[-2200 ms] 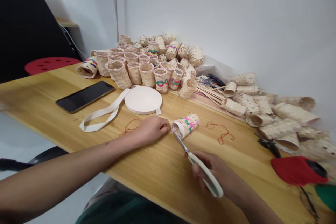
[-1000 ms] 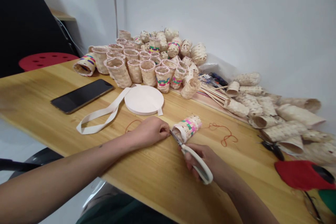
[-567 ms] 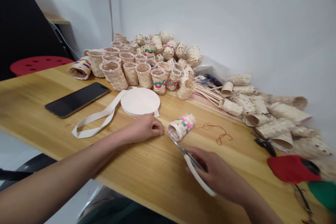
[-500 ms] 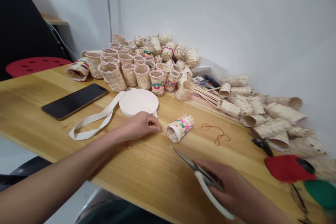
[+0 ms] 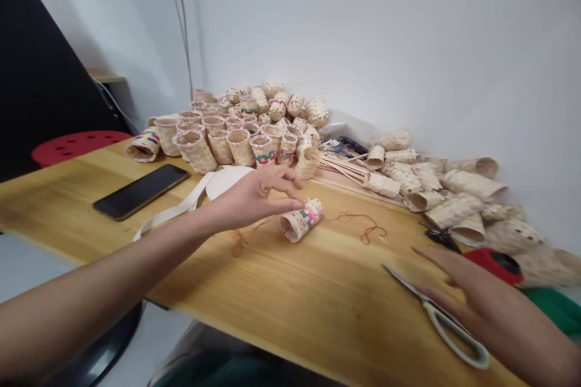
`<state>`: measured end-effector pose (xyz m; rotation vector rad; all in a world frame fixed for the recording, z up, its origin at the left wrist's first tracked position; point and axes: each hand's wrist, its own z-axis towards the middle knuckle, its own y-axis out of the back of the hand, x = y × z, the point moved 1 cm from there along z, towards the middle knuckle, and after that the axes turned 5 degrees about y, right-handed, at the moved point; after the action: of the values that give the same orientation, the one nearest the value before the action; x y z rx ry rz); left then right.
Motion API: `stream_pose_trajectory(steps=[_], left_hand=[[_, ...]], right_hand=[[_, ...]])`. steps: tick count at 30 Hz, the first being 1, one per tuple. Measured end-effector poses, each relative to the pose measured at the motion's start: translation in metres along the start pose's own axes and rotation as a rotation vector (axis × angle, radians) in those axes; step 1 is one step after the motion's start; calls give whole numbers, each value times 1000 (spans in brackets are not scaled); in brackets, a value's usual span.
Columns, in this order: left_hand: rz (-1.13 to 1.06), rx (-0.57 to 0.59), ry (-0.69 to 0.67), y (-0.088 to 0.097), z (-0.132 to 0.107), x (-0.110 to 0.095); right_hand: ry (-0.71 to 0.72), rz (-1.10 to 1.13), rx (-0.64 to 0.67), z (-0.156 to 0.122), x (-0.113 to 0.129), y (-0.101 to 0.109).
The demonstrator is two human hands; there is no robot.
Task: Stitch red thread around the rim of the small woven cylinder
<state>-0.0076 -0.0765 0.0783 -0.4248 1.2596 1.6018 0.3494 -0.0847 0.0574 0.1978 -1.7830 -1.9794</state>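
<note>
A small woven basket (image 5: 302, 219) with a pink and green band lies on its side on the wooden table (image 5: 290, 302). My left hand (image 5: 256, 195) hovers just left of it with the fingers loosely apart and the fingertips close to its rim. An orange thread (image 5: 245, 236) lies on the table under that hand. White-handled scissors (image 5: 447, 323) lie flat near the front right edge. My right hand (image 5: 492, 308) is stretched out flat over their handles, fingers spread, not gripping them.
A black phone (image 5: 140, 191) and a roll of white ribbon (image 5: 224, 178) lie at the left. Several upright baskets (image 5: 227, 136) crowd the back. Woven tubes (image 5: 454, 199), thin sticks (image 5: 345, 164), black scissors (image 5: 438, 236), a loose red thread (image 5: 363, 228) and a red object (image 5: 494, 261) lie at the right.
My right hand drew the scissors away from the basket to the right, laid them down and opened. My left hand rose off the table and its fingers spread.
</note>
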Motion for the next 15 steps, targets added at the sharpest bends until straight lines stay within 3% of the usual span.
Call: stream_pose_trajectory(steps=[3, 4, 7, 9, 11, 15], left_hand=[[-140, 55, -107, -12, 22, -44], [-216, 79, -121, -16, 30, -56], [-559, 100, -34, -19, 52, -76], [-809, 47, 53, -9, 62, -74], [-953, -42, 114, 10, 69, -60], [-964, -217, 180, 51, 78, -11]], right_hand=[[157, 553, 81, 39, 77, 14], [234, 756, 43, 49, 98, 17], [303, 1190, -54, 56, 123, 23], [192, 1188, -152, 38, 109, 26], [17, 982, -259, 2, 79, 32], [-250, 553, -167, -91, 11, 37]])
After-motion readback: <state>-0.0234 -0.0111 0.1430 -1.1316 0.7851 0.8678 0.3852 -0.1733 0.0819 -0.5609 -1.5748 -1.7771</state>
